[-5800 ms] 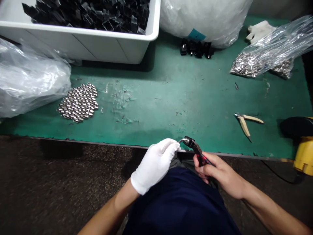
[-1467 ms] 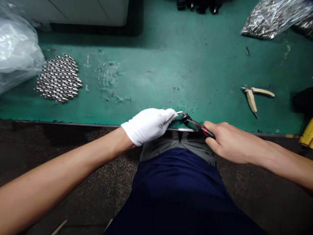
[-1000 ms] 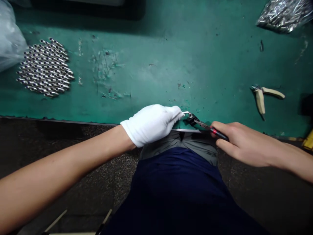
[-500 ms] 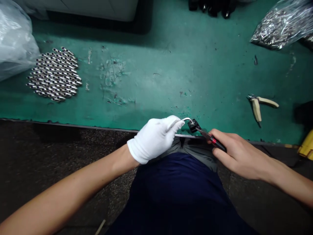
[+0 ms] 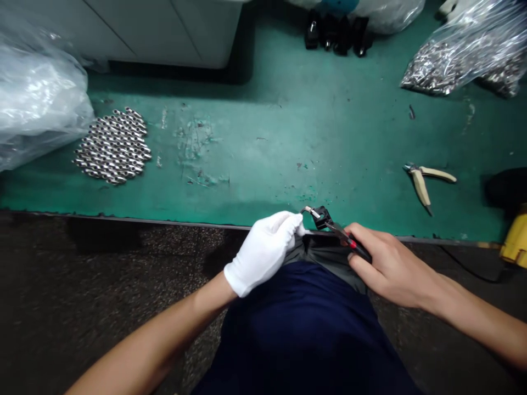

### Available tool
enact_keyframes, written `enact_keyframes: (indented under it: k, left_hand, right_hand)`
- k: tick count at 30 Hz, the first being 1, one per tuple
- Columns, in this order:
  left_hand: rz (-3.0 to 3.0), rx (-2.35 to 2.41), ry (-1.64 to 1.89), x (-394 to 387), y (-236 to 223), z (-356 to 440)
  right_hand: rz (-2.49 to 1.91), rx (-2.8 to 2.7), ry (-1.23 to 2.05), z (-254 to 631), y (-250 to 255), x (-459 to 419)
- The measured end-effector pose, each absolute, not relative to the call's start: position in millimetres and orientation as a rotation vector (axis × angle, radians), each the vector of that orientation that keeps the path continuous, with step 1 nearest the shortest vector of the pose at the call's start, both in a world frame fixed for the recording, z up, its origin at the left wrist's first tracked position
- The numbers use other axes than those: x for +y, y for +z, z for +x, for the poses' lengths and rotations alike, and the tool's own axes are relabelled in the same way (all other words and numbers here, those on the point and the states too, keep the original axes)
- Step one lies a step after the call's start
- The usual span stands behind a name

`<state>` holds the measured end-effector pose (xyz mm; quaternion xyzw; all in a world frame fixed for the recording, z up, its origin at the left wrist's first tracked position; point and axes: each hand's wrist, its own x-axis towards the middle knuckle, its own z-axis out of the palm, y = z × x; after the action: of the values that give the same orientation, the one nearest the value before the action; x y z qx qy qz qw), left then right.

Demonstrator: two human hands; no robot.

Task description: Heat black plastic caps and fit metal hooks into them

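Note:
My left hand [image 5: 267, 247], in a white glove, is closed with its fingertips pinched on a thin bent wire [image 5: 307, 209]. The wire runs from the fingertips to a small black block-shaped part [image 5: 321, 218] at the bench's front edge. Where it meets the block it looks pale and shiny; the exact fitting is too small to make out. My bare right hand [image 5: 382, 263] is wrapped round pliers [image 5: 357, 248] with black and red handles. The jaws of the pliers reach the block's lower right side and seem to grip it.
On the green bench [image 5: 247, 170], many small metal tubes [image 5: 115, 145] lie grouped beside a clear plastic bag [image 5: 41, 104]. Cream-handled cutters [image 5: 428, 178] lie to the right. Behind are a grey bin [image 5: 164, 33], black parts [image 5: 335, 35] and a bag of metal pieces [image 5: 440, 63].
The view has shifted, so the bench things sit lower in the picture. The black block has turned, and the wire between glove and block shows shorter. Both hands keep their holds.

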<state>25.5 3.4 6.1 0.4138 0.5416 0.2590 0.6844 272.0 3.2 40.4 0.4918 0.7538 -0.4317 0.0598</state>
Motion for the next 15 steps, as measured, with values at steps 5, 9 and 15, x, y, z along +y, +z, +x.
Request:
enact_keyframes:
  k: [5, 9, 15]
  left_hand:
    - [0.5, 0.928, 0.53, -0.9, 7.5, 22.5]
    - [0.416, 0.929, 0.537, -3.5, 9.9, 19.7]
    - [0.435, 1.013, 0.592, -2.0, 3.5, 16.0]
  right_hand:
    - [1.514, 2.314, -1.351, 270.8, 37.3, 1.3]
    - [1.551, 2.383, -1.341, 266.9, 39.3, -0.3]
    - [1.672, 2.556, -1.163, 257.0, 29.8, 20.0]
